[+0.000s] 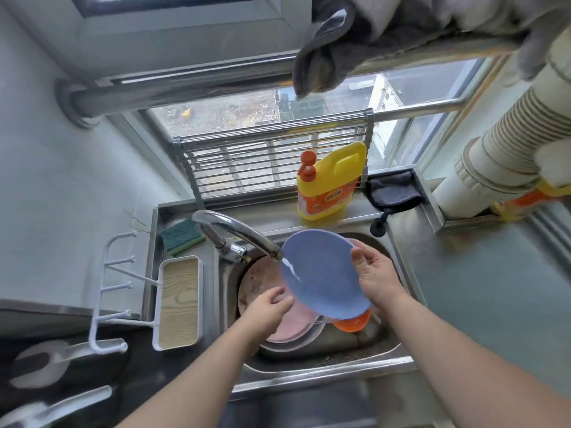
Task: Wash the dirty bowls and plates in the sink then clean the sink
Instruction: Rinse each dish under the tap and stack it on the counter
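Right hand (375,273) grips blue plate (321,273) | left hand (272,304) relaxed | sink (383,344): pink plate (287,329)

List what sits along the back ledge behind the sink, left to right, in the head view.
Green sponge → tap → yellow soap bottle → dark grey cloth.

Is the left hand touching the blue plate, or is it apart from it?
Cannot tell. In the head view the left hand is at the lower left edge of the blue plate, which the right hand holds, but the view shows neither contact nor a gap.
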{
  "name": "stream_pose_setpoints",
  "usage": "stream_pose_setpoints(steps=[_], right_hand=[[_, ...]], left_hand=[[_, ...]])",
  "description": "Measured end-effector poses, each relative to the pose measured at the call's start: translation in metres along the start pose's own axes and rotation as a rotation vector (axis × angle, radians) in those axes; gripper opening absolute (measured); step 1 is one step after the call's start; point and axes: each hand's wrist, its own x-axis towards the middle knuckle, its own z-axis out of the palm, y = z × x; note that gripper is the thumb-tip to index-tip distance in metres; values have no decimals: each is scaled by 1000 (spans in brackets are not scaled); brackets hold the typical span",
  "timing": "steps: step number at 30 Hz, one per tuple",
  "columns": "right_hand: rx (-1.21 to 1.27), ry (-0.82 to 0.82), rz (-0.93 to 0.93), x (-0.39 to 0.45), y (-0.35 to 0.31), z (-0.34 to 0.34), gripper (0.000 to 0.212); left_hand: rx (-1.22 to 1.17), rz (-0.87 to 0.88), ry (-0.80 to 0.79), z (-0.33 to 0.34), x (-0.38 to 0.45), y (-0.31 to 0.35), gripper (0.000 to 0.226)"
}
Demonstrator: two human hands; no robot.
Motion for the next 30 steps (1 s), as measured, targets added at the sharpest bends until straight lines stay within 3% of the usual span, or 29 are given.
stream_pose_setpoints(steps=[2,5,9,12,15,18,20,22,27,30], right_hand=[[-254,-90,-111,0,-13,-4,78],[-724,-183,-384,-11,-20,10,80],[-1037,-166,-771,-25,-2,29,62],[-1138,-149,-813,-24,9,21,67],[-987,-59,-639,-17,15,10,56],[-622,28,-45,-8,8,15,38],[-205,18,402,-6,-2,30,23],[68,-19,632,-4,-10,44,17],[262,9,680,6,-22,78,14],[236,-6,628,10,-31,100,16]], left_hand=[[-377,-93,-167,14,-10,21,47],[-979,-125,-334,20,-21,57,44],[-1202,-129,-245,10,-18,76,58],[-1247,-154,-133,1,-14,70,56],[-1296,-136,-53,-9,-19,52,45],[-1318,-150,-42,-22,-28,29,42],[-1319,-173,-65,-28,-35,14,46],[-1320,-193,-67,-33,-40,1,50],[-1325,-261,62,-40,-43,-24,49],[-1323,-346,149,-40,-38,-30,28]])
